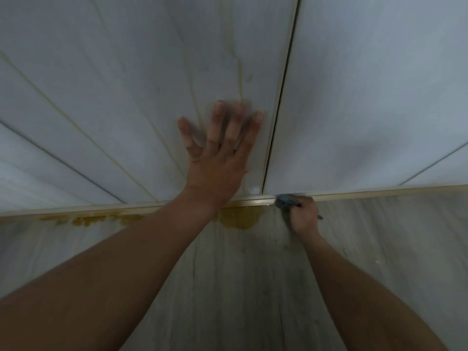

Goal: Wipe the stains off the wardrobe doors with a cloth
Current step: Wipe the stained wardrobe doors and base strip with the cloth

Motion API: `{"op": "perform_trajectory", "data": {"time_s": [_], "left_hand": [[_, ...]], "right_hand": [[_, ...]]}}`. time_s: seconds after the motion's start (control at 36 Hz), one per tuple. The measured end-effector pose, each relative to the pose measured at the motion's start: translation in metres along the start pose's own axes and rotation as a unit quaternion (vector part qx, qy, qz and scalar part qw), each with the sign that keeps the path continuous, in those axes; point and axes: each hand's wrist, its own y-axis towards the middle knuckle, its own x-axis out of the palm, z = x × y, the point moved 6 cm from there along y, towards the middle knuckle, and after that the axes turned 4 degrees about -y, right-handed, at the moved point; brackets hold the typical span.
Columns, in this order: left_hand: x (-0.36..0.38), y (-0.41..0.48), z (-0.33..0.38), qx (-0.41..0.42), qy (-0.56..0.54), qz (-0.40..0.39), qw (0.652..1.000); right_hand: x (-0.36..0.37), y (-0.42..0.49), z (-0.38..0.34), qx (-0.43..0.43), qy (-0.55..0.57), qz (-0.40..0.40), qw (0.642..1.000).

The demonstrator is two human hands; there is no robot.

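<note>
Wardrobe door [367, 97], cloth [283, 200] apparently inside fingers [307, 201]

The left hand [217, 158] has fingertips [258, 117] smeared by blur against the wardrobe door [126, 72], so their outlines are lost. The grey cloth [283, 200] is almost wholly buried in the right hand [304, 216]: only a crumpled bit shows above the knuckles, and whether the dark tip at the hand's right side belongs to it cannot be told. That hand's fingers curl away from the camera, out of sight. The left wrist covers part of the yellow stain [240, 219] below the trim [379, 195]. Both forearms run off the bottom edge, and the doors off the top
</note>
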Motion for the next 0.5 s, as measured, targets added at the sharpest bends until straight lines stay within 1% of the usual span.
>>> {"op": "perform_trajectory", "data": {"time_s": [0.03,0.06,0.08,0.11,0.17,0.19,0.25,0.33,0.36,0.39,0.42,0.44,0.47,0.5], "left_hand": [[-0.001,0.000,-0.001,0.000,0.003,-0.001,1.000],[-0.001,0.000,0.001,-0.001,0.004,-0.002,1.000],[-0.001,0.000,0.002,-0.002,0.007,-0.002,1.000],[-0.002,0.000,0.002,-0.002,0.007,-0.004,1.000],[-0.004,0.000,0.002,-0.003,0.003,-0.003,1.000],[-0.004,0.000,0.001,-0.004,0.001,-0.001,1.000],[-0.005,0.001,0.001,-0.005,0.001,0.006,1.000],[-0.003,0.000,0.002,-0.010,0.004,0.016,1.000],[-0.003,0.000,0.001,-0.012,0.004,0.016,1.000],[-0.002,0.000,0.001,-0.013,0.003,0.013,1.000],[-0.002,0.000,0.000,-0.012,0.002,0.012,1.000],[-0.003,0.000,0.000,-0.011,0.001,0.013,1.000],[-0.003,-0.001,0.000,-0.010,-0.001,0.015,1.000],[-0.004,0.000,0.001,-0.009,-0.003,0.017,1.000]], "right_hand": [[-0.001,-0.003,0.001,0.014,0.012,0.045,0.999],[-0.003,-0.006,0.005,0.046,0.028,0.082,0.995],[0.001,-0.007,0.009,0.071,0.029,0.108,0.991],[0.009,-0.010,0.008,0.089,0.007,0.113,0.990],[0.030,-0.012,0.004,0.104,-0.072,0.077,0.989],[0.040,-0.016,-0.002,0.091,-0.118,0.063,0.987],[0.056,-0.024,-0.013,0.042,-0.189,0.033,0.981],[0.072,-0.032,-0.022,-0.033,-0.238,-0.035,0.970],[0.072,-0.029,-0.025,-0.054,-0.233,-0.060,0.969],[0.071,-0.025,-0.027,-0.056,-0.219,-0.083,0.971],[0.067,-0.019,-0.026,-0.059,-0.185,-0.098,0.976],[0.061,-0.017,-0.026,-0.041,-0.141,-0.110,0.983],[0.053,-0.014,-0.022,-0.023,-0.096,-0.096,0.990],[0.044,-0.012,-0.021,-0.013,-0.078,-0.065,0.995]]}}
